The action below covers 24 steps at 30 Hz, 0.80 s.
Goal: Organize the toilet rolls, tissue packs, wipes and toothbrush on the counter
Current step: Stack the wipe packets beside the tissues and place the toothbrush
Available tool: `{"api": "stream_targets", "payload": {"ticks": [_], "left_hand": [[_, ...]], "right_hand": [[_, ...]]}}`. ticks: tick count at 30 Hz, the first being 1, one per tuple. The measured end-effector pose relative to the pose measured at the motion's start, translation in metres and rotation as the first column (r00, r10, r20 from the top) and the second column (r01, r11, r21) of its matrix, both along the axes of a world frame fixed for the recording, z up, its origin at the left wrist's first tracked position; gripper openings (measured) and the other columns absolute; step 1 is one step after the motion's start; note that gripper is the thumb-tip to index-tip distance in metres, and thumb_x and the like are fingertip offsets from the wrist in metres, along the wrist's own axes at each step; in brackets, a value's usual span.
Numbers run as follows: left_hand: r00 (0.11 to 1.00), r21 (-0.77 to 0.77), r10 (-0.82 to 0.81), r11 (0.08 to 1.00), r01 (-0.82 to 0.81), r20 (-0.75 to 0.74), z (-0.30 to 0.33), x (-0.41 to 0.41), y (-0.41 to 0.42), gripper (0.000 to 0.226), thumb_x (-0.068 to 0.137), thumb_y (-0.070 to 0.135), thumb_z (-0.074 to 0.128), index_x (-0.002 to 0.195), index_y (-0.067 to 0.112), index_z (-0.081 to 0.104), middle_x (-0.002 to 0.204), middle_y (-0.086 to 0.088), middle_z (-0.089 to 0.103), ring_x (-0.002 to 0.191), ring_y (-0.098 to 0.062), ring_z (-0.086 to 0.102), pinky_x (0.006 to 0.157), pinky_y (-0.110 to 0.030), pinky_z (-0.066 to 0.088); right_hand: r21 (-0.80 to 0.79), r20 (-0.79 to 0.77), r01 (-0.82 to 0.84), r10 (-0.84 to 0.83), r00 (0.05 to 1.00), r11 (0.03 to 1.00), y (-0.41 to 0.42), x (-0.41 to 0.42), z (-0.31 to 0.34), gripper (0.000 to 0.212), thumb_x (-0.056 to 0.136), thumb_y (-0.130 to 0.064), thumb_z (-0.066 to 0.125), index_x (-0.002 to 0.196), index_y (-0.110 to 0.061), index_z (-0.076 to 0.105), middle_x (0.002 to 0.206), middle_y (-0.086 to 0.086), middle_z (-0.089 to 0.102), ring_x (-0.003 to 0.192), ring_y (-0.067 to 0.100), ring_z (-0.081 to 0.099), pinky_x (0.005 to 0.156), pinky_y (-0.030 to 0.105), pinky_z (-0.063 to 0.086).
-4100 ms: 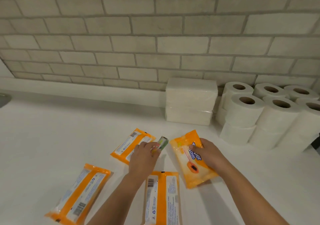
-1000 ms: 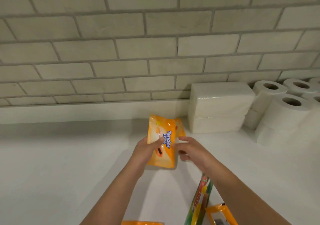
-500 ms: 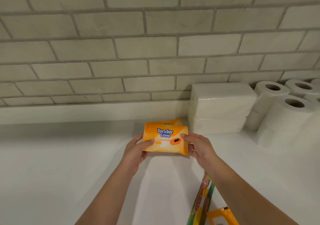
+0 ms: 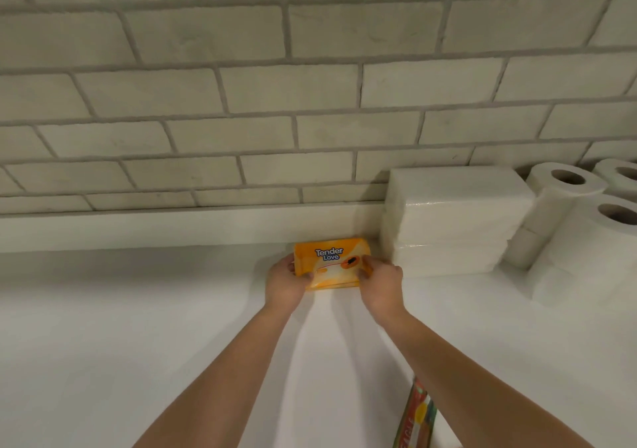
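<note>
Squarely between both hands' grip: wipes pack [image 4: 331, 261]

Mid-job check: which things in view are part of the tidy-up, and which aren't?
Job: wipes pack held by left hand and right hand; tissue packs; toilet rolls; packaged toothbrush.
Not: brick wall; counter.

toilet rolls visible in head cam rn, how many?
4, maybe more out of frame. All at the right by the tissue packs: one upright roll over a lower roll, a front roll, and a rear roll cut by the edge.
</note>
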<state>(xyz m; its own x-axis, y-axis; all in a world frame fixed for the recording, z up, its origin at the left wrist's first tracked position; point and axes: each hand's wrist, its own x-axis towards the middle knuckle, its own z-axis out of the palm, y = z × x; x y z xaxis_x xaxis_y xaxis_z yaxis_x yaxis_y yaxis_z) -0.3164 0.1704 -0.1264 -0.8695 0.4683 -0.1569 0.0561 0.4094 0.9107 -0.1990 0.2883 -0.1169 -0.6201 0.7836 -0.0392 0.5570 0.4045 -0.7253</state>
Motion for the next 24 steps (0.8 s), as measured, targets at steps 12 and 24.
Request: {"api": "stream_targets", "payload": {"ticks": [12, 24], "left_hand": [[0.993, -0.110, -0.009, 0.994, -0.004, -0.119, -0.010, -0.009, 0.012, 0.005, 0.088, 0.014, 0.065, 0.090, 0.015, 0.070, 0.091, -0.008, 0.073, 0.088, -0.028, 0.067, 0.070, -0.029, 0.044], [0.980, -0.135, -0.109, 0.987, 0.086, -0.168, -0.018, -0.010, 0.018, 0.059, 0.068, 0.035, 0.087, 0.119, 0.019, 0.063, 0.110, -0.001, 0.072, 0.100, -0.023, 0.068, 0.087, -0.038, 0.054]], "right_hand": [[0.019, 0.048, 0.050, -0.051, 0.998, 0.999, 0.006, -0.007, -0.008, 0.036, 0.097, -0.012, 0.043, 0.128, -0.011, 0.060, 0.108, 0.018, 0.068, 0.104, 0.037, 0.054, 0.095, 0.037, 0.042], [-0.068, -0.101, 0.057, -0.063, 0.993, 0.996, -0.001, -0.008, -0.009, 0.034, 0.093, -0.003, 0.048, 0.125, -0.007, 0.061, 0.131, 0.016, 0.054, 0.120, 0.036, 0.050, 0.105, 0.039, 0.041]]}}
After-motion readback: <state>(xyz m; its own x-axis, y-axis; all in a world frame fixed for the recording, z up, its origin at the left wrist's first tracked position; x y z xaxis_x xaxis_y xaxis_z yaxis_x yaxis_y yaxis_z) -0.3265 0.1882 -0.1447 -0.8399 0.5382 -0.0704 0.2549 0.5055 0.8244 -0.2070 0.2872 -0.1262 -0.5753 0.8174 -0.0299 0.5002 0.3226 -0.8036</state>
